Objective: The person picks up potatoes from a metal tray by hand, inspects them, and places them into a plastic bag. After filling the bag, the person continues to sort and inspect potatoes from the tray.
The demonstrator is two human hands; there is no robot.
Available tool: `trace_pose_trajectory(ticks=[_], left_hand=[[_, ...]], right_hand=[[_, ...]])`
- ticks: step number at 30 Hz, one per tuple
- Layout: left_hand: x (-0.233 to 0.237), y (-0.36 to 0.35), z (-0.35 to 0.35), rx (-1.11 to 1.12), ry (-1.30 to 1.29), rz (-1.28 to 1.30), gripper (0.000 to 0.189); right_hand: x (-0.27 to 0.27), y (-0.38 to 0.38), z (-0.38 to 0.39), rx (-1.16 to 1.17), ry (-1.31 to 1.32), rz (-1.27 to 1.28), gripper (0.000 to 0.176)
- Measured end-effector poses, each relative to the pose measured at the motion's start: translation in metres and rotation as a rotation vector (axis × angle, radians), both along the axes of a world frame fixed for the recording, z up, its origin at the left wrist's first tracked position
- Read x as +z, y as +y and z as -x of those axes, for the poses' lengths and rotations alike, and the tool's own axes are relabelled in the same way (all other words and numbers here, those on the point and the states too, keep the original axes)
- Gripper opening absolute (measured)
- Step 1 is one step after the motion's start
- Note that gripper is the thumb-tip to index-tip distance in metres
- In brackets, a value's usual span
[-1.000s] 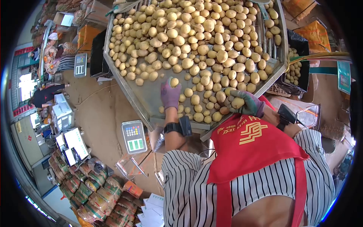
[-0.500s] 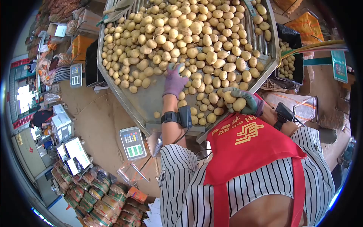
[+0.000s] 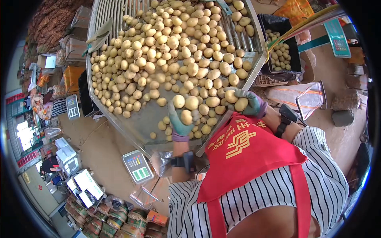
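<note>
A metal sorting table (image 3: 137,127) carries a broad heap of yellow potatoes (image 3: 135,73). My left hand (image 3: 179,126), in a green and purple glove, is at the table's near end. Its fingers curl round a potato (image 3: 186,117), and two more potatoes rest against its fingertips. To the right, my right hand (image 3: 254,104), also gloved, is closed around a couple of potatoes (image 3: 241,104) by the table's near right edge. Smaller potatoes lie between and below the two hands. The glove hides part of my right fingers.
A black-lined crate (image 3: 295,59) of potatoes stands right of the table. A scale display (image 3: 137,166) is at the near left, another display (image 3: 72,107) farther left, and a green one (image 3: 337,37) at right. Filled bags (image 3: 115,220) are stacked at lower left.
My left hand has drawn back from the heap toward the near end and turned, now with a potato in it. My right hand keeps its potatoes. The view has shifted.
</note>
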State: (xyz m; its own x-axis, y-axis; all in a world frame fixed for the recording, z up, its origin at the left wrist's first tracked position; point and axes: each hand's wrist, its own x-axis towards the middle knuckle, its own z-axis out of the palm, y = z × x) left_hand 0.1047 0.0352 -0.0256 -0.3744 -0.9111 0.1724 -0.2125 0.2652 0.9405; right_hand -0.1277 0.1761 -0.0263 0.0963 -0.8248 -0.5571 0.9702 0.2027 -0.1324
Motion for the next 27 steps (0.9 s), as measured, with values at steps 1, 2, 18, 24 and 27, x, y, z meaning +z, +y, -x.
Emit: trace_pose_trajectory(ticks=[1,2,18,24,27], left_hand=[[-0.007,0.002,-0.006,-0.053,0.205,-0.485,0.058],[-0.003,0.003,-0.003,-0.111,0.415,-0.973,0.059],[0.026,0.027,0.081,-0.368,0.908,-1.810,0.068],[0.024,0.034,0.090,-0.504,0.999,-1.806,0.069],[0.027,0.037,0.092,-0.475,0.980,-1.840,0.062]], right_hand=[[0.001,0.003,0.002,-0.028,-0.015,-0.042,0.040],[0.001,0.003,0.002,-0.034,-0.015,-0.040,0.040],[0.017,0.037,0.026,-0.162,-0.078,0.135,0.057],[-0.004,0.065,0.057,-0.187,-0.225,0.378,0.056],[0.009,0.075,0.087,-0.335,0.040,0.056,0.063]])
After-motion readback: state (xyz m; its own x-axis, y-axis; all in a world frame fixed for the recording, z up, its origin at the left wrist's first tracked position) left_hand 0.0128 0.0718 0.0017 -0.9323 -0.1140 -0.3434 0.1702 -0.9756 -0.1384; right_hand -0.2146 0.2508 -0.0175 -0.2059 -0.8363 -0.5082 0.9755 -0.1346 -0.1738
